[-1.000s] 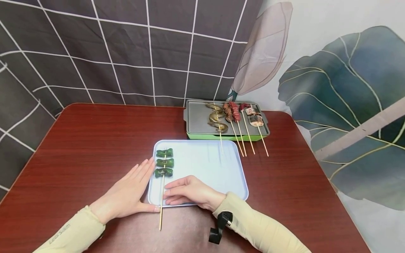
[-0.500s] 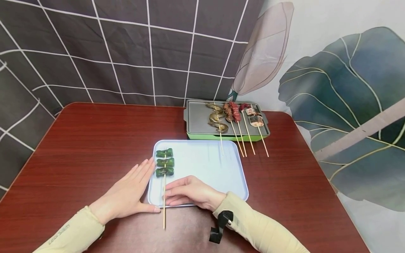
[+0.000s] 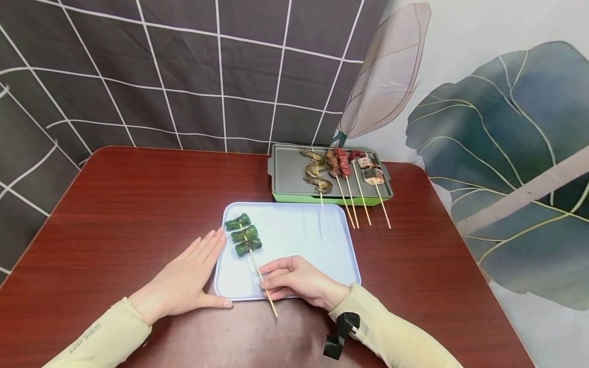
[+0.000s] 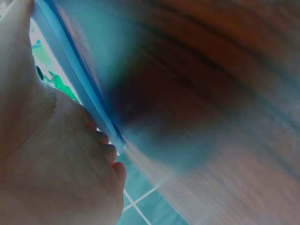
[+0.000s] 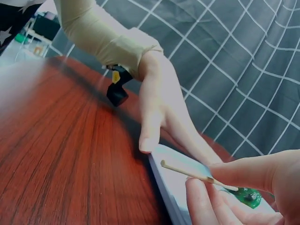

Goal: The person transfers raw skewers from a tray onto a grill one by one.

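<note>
A skewer of green pepper pieces [image 3: 246, 234] lies slanted over the left part of a pale blue tray [image 3: 303, 240]. My right hand [image 3: 299, 281] pinches its bare wooden stick between thumb and fingers, and the stick's end juts past the tray's near edge. In the right wrist view the stick [image 5: 183, 172] runs between thumb and fingertips. My left hand [image 3: 184, 278] rests along the tray's left side with straight fingers, thumb at the near left corner. The left wrist view shows the tray's rim [image 4: 77, 70] beside the fingers.
Behind the tray stands a green grill with a grey plate [image 3: 290, 176]. On it lie a shrimp skewer [image 3: 317, 171], meat skewers [image 3: 341, 162] and a fish skewer [image 3: 371, 175], their sticks reaching over the front edge. The reddish wooden table [image 3: 138, 204] extends around the tray.
My right hand has moved right and now pinches the stick. The pepper skewer's near end has swung right, so it lies slanted instead of straight. The left hand has stayed put.
</note>
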Demonstrator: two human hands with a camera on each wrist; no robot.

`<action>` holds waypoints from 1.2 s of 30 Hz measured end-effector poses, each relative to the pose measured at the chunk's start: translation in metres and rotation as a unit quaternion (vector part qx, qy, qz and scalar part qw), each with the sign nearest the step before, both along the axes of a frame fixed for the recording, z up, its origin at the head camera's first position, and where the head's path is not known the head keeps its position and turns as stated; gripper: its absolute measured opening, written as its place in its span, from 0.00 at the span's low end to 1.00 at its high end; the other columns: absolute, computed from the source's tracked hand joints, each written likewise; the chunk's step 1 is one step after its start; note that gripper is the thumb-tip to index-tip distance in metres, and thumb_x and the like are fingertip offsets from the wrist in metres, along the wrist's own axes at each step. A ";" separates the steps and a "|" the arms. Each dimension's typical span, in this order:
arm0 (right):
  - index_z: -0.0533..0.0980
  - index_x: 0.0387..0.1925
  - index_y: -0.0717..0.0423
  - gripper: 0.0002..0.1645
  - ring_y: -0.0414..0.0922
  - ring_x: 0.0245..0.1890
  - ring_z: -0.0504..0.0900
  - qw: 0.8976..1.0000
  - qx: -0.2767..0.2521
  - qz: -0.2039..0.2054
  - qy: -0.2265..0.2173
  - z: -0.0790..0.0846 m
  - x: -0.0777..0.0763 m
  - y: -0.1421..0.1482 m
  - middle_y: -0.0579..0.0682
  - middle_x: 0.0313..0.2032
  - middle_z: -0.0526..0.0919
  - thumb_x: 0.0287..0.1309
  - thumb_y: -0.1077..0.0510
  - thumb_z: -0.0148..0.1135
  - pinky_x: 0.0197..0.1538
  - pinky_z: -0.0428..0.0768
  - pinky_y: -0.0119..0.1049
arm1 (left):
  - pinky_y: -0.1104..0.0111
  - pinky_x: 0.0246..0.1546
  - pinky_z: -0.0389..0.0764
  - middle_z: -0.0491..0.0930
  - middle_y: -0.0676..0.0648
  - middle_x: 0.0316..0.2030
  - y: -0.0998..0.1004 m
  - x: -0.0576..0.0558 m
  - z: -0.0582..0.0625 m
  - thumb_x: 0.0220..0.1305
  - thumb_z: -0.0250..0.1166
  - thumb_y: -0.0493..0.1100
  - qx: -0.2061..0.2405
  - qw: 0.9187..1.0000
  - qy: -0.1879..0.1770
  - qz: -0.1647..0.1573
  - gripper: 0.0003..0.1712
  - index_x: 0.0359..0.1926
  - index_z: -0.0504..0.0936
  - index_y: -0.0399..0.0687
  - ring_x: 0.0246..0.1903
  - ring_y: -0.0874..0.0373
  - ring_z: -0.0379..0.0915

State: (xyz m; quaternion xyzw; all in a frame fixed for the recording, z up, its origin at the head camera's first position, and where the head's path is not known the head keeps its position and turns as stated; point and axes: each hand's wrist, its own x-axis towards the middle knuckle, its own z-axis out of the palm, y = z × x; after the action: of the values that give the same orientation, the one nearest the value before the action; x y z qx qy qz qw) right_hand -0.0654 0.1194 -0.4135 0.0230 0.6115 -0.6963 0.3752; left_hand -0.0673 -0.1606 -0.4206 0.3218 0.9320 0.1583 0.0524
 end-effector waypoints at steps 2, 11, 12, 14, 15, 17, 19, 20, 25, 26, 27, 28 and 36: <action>0.78 0.54 0.71 0.20 0.43 0.33 0.87 1.000 0.000 0.002 0.003 0.001 0.001 0.003 0.55 0.36 0.88 0.60 0.71 0.65 0.41 0.87 0.34 | 0.50 0.75 0.51 0.49 0.34 0.77 -0.001 0.000 0.001 0.51 0.59 0.84 -0.001 1.000 -0.003 0.000 0.75 0.77 0.52 0.28 0.77 0.40 0.43; 0.77 0.56 0.73 0.21 0.42 0.35 0.87 1.000 -0.007 0.012 0.014 0.004 0.003 0.014 0.58 0.39 0.88 0.62 0.71 0.64 0.42 0.87 0.34 | 0.49 0.75 0.51 0.50 0.33 0.77 -0.001 -0.002 0.002 0.52 0.59 0.84 -0.003 1.000 0.004 -0.002 0.74 0.77 0.52 0.27 0.76 0.40 0.44; 0.77 0.57 0.73 0.21 0.42 0.35 0.87 1.000 -0.009 0.015 0.016 0.004 0.003 0.015 0.58 0.40 0.88 0.62 0.71 0.64 0.42 0.86 0.34 | 0.49 0.75 0.51 0.50 0.33 0.77 -0.001 -0.002 0.001 0.52 0.59 0.84 -0.002 1.000 0.003 -0.003 0.74 0.77 0.52 0.27 0.76 0.40 0.44; 0.76 0.58 0.74 0.22 0.42 0.35 0.87 1.000 -0.012 0.018 0.019 0.004 0.004 0.016 0.58 0.40 0.88 0.62 0.71 0.63 0.42 0.86 0.34 | 0.49 0.74 0.51 0.50 0.33 0.77 -0.001 -0.001 0.001 0.52 0.59 0.84 0.000 1.000 0.001 -0.003 0.74 0.77 0.52 0.27 0.76 0.40 0.44; 0.76 0.58 0.74 0.22 0.42 0.35 0.87 1.000 -0.013 0.019 0.021 0.004 0.005 0.017 0.59 0.40 0.88 0.62 0.72 0.63 0.42 0.86 0.34 | 0.49 0.74 0.51 0.51 0.33 0.77 -0.001 -0.001 0.001 0.52 0.59 0.84 0.001 1.000 0.000 -0.004 0.74 0.77 0.52 0.27 0.76 0.40 0.44; 0.76 0.59 0.74 0.23 0.42 0.35 0.87 0.999 -0.015 0.021 0.023 0.005 0.005 0.018 0.59 0.41 0.88 0.62 0.72 0.63 0.42 0.86 0.33 | 0.49 0.74 0.52 0.51 0.33 0.77 -0.001 0.000 0.001 0.52 0.59 0.84 0.001 1.000 0.001 -0.003 0.74 0.77 0.53 0.27 0.76 0.40 0.44; 0.76 0.59 0.74 0.23 0.42 0.35 0.87 0.999 -0.015 0.020 0.026 0.006 0.006 0.020 0.59 0.41 0.88 0.62 0.72 0.63 0.41 0.86 0.33 | 0.49 0.75 0.51 0.52 0.33 0.77 -0.001 0.000 0.000 0.52 0.59 0.84 0.002 1.000 0.003 -0.003 0.74 0.76 0.53 0.27 0.76 0.40 0.45; 0.76 0.59 0.74 0.23 0.42 0.35 0.87 0.999 -0.014 0.019 0.028 0.007 0.006 0.021 0.59 0.41 0.88 0.62 0.72 0.64 0.41 0.86 0.33 | 0.49 0.75 0.51 0.52 0.33 0.76 -0.001 0.000 0.000 0.52 0.59 0.84 0.002 1.000 0.005 -0.003 0.74 0.76 0.53 0.27 0.76 0.40 0.45; 0.76 0.59 0.73 0.24 0.43 0.36 0.87 0.999 -0.012 0.010 0.042 0.014 0.006 0.027 0.60 0.42 0.88 0.62 0.72 0.64 0.41 0.86 0.33 | 0.50 0.75 0.51 0.52 0.32 0.76 0.000 0.000 -0.001 0.51 0.60 0.84 0.003 1.000 0.007 -0.004 0.74 0.76 0.53 0.27 0.76 0.40 0.45; 0.76 0.60 0.74 0.24 0.43 0.36 0.87 0.999 -0.011 0.010 0.048 0.015 0.006 0.028 0.60 0.42 0.88 0.62 0.72 0.64 0.42 0.86 0.33 | 0.50 0.75 0.51 0.52 0.32 0.76 -0.001 0.000 -0.001 0.51 0.60 0.84 0.003 1.000 0.007 -0.003 0.74 0.76 0.53 0.27 0.76 0.40 0.45; 0.75 0.60 0.74 0.24 0.43 0.36 0.87 0.998 -0.011 0.010 0.054 0.016 0.005 0.030 0.60 0.42 0.88 0.62 0.72 0.64 0.42 0.86 0.34 | 0.50 0.75 0.51 0.52 0.32 0.76 -0.001 0.001 -0.001 0.51 0.59 0.84 0.003 1.000 0.006 -0.003 0.74 0.76 0.53 0.27 0.76 0.40 0.45; 0.75 0.60 0.74 0.24 0.43 0.36 0.87 0.998 -0.011 0.009 0.059 0.018 0.005 0.032 0.60 0.42 0.88 0.62 0.72 0.64 0.43 0.86 0.34 | 0.50 0.75 0.51 0.52 0.32 0.76 -0.001 0.001 -0.001 0.51 0.59 0.84 0.003 1.000 0.005 -0.003 0.74 0.76 0.53 0.27 0.76 0.40 0.45; 0.73 0.60 0.78 0.24 0.43 0.37 0.87 0.994 -0.001 -0.001 0.110 0.034 -0.002 0.048 0.61 0.42 0.88 0.64 0.72 0.61 0.43 0.87 0.35 | 0.50 0.75 0.49 0.51 0.32 0.76 -0.001 0.001 -0.001 0.51 0.59 0.84 0.002 1.000 0.000 -0.001 0.75 0.76 0.52 0.26 0.76 0.40 0.44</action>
State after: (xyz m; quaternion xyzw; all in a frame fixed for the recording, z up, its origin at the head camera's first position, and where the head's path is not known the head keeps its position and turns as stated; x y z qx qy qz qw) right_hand -0.0673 0.1674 -0.3795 -0.0539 0.6480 -0.6958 0.3050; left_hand -0.0666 -0.1618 -0.4216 0.3233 0.9312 0.1599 0.0520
